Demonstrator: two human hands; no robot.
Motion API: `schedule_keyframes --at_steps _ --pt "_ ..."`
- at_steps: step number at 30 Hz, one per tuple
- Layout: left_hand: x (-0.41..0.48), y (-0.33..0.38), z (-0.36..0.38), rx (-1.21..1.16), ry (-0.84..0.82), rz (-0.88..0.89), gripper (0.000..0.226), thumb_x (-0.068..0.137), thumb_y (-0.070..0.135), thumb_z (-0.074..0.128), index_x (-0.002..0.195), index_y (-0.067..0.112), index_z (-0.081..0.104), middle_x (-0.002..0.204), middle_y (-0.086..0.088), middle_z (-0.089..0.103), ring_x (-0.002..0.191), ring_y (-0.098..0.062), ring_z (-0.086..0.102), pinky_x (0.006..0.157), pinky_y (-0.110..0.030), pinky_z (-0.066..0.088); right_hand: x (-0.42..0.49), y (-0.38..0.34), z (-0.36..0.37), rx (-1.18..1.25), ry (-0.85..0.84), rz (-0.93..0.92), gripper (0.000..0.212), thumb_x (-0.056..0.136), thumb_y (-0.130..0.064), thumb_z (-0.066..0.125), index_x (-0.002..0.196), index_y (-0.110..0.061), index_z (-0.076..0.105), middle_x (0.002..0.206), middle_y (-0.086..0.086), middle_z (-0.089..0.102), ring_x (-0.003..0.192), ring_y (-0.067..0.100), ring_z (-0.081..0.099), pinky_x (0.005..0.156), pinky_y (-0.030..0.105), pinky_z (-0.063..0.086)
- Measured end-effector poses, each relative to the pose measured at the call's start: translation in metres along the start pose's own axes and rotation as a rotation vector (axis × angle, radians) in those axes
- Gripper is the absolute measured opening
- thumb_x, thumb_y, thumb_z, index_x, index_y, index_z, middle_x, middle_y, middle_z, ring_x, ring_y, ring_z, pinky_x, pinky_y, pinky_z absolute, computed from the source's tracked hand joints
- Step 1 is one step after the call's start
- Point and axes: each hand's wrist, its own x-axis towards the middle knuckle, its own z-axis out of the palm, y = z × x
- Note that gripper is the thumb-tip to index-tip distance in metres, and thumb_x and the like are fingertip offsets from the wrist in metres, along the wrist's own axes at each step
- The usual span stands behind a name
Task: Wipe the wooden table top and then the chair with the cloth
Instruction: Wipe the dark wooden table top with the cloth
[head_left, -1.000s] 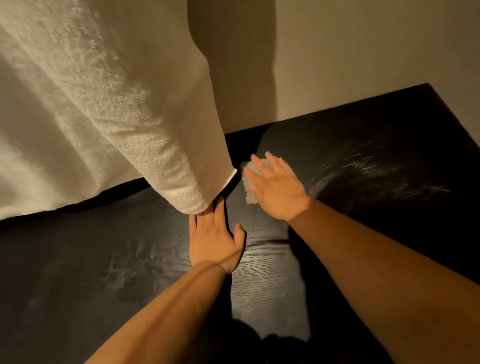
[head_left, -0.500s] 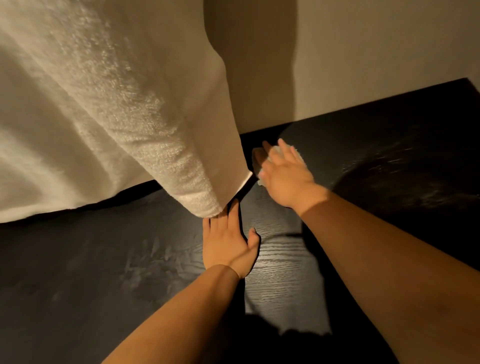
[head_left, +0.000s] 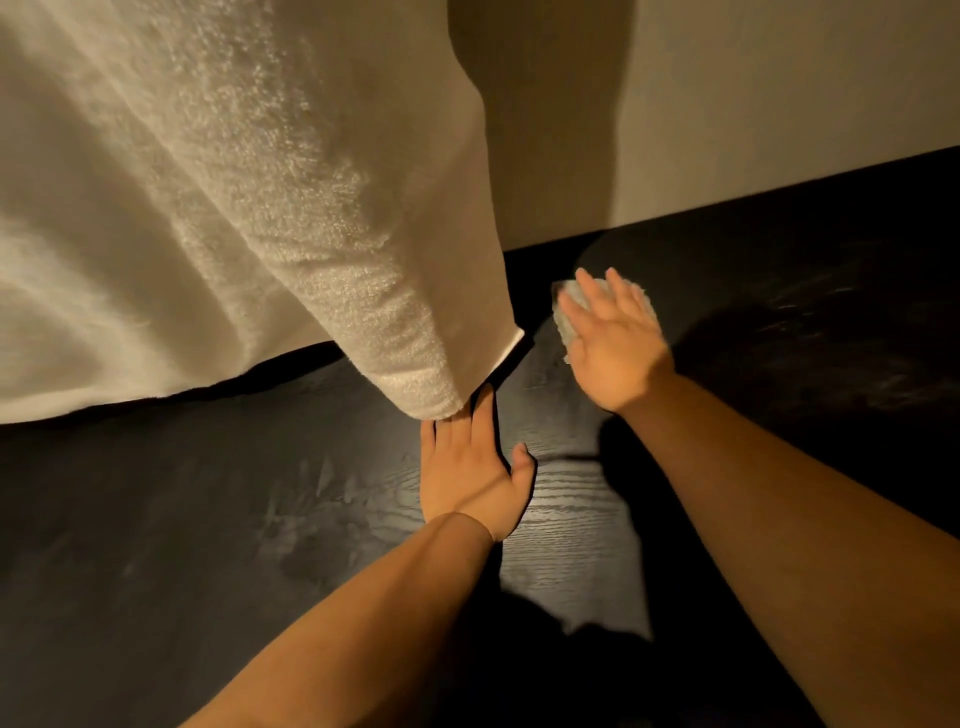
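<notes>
Hanging towel (head_left: 208, 208): one, pale and nubbly, filling the space ahead and to the left of the left hand (head_left: 470, 478). Its lowest corner droops onto that hand's fingertips.
Table (head_left: 182, 519): one dark top with plain grain, under both hands and running off to either side of them. Smear marks lie left of the left hand.
Wall (head_left: 779, 104): one, plain, beyond the fingertips of the right hand (head_left: 615, 353).
Hands: two, both palm down, near each other but apart.
Left hand: flat on the table, fingers straight and together, thumb splayed toward the right hand. It grips nothing.
Right hand: flat, fingers straight and a little spread, tips blurred. It presses the cloth (head_left: 563, 317) down without curling round it.
Cloth: one small pale wad on the table under the right hand's fingers, ahead and to the right of the left hand. It peeps out on the thumb side and past the fingertips.
Cloth's long axis and heading: cannot tell, as the hand hides most of it.
</notes>
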Motion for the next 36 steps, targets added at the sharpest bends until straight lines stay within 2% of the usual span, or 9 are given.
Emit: schedule_keyframes --at_steps 2,7,13,17,20,22,29,33,36 --pt "0.0 -0.001 0.0 0.005 -0.003 0.004 0.078 0.094 0.056 0.044 0.161 0.019 0.03 0.16 -0.007 0.041 0.153 -0.032 0.028 0.128 -0.051 0.015 -0.025 -0.02 0.0 0.004 -0.017 0.019 0.069 0.096 -0.043 0.019 0.164 -0.032 0.019 0.174 -0.002 0.003 0.159 0.03 -0.007 0.126 0.04 -0.012" --pt "0.001 -0.001 0.001 -0.004 0.005 0.009 0.077 0.094 0.056 0.043 0.161 0.019 0.031 0.161 -0.007 0.041 0.155 -0.031 0.026 0.129 -0.051 0.013 -0.068 -0.029 0.011 -0.076 -0.207 -0.268 0.08 0.091 -0.06 -0.001 0.165 -0.032 0.008 0.173 -0.007 -0.007 0.158 0.029 -0.012 0.121 0.038 -0.02" --pt "0.0 0.002 -0.004 -0.022 0.025 0.003 0.075 0.093 0.055 0.043 0.159 0.02 0.033 0.16 -0.006 0.041 0.153 -0.029 0.027 0.129 -0.049 0.013 -0.031 0.028 -0.002 -0.058 -0.03 0.068 0.077 0.093 -0.048 -0.001 0.164 -0.028 0.022 0.174 0.001 0.008 0.159 0.035 0.001 0.126 0.043 -0.006" --pt "-0.001 0.002 -0.004 -0.01 0.028 0.008 0.076 0.093 0.055 0.043 0.159 0.019 0.035 0.158 -0.007 0.045 0.153 -0.029 0.028 0.129 -0.049 0.013 -0.081 -0.011 0.011 -0.065 -0.084 -0.074 0.067 0.104 -0.054 0.015 0.165 -0.029 0.014 0.174 -0.002 0.0 0.159 0.032 -0.005 0.126 0.044 -0.011" --pt "0.0 0.001 -0.001 0.005 0.034 0.019 0.076 0.093 0.055 0.044 0.158 0.017 0.036 0.156 -0.009 0.047 0.153 -0.03 0.03 0.129 -0.05 0.014 -0.13 -0.025 0.024 -0.017 -0.077 -0.272 0.065 0.102 -0.051 0.034 0.162 -0.026 0.031 0.172 -0.002 0.018 0.159 0.031 0.009 0.129 0.046 0.003" --pt "-0.001 0.0 -0.001 0.007 0.046 0.026 0.075 0.094 0.055 0.044 0.158 0.016 0.037 0.156 -0.011 0.047 0.151 -0.031 0.032 0.128 -0.051 0.015 -0.126 -0.006 0.022 -0.012 -0.098 -0.336 0.065 0.101 -0.051 0.03 0.159 -0.025 0.038 0.17 0.0 0.024 0.158 0.031 0.012 0.128 0.047 0.006" --pt "-0.002 0.001 -0.003 0.028 0.052 0.037 0.074 0.095 0.054 0.046 0.158 0.015 0.037 0.158 -0.011 0.043 0.149 -0.032 0.034 0.127 -0.052 0.018 -0.086 0.049 0.009 -0.019 0.025 0.065 0.069 0.1 -0.052 0.017 0.161 -0.024 0.032 0.169 0.007 0.024 0.155 0.042 0.018 0.128 0.052 0.009" --pt "-0.002 0.004 -0.006 0.03 0.073 0.051 0.073 0.094 0.052 0.05 0.156 0.014 0.04 0.156 -0.013 0.047 0.148 -0.033 0.035 0.125 -0.053 0.023 -0.152 -0.002 0.029 -0.111 -0.01 -0.167 0.069 0.096 -0.056 0.033 0.158 -0.028 0.031 0.169 0.003 0.024 0.154 0.037 0.017 0.128 0.046 0.001" --pt "-0.003 0.002 -0.005 0.023 0.084 0.048 0.073 0.094 0.051 0.052 0.155 0.013 0.042 0.154 -0.013 0.048 0.148 -0.033 0.036 0.125 -0.053 0.023 -0.184 0.01 0.036 0.017 0.013 -0.295 0.061 0.099 -0.052 0.045 0.156 -0.029 0.044 0.169 -0.002 0.029 0.156 0.031 0.023 0.128 0.047 0.014"
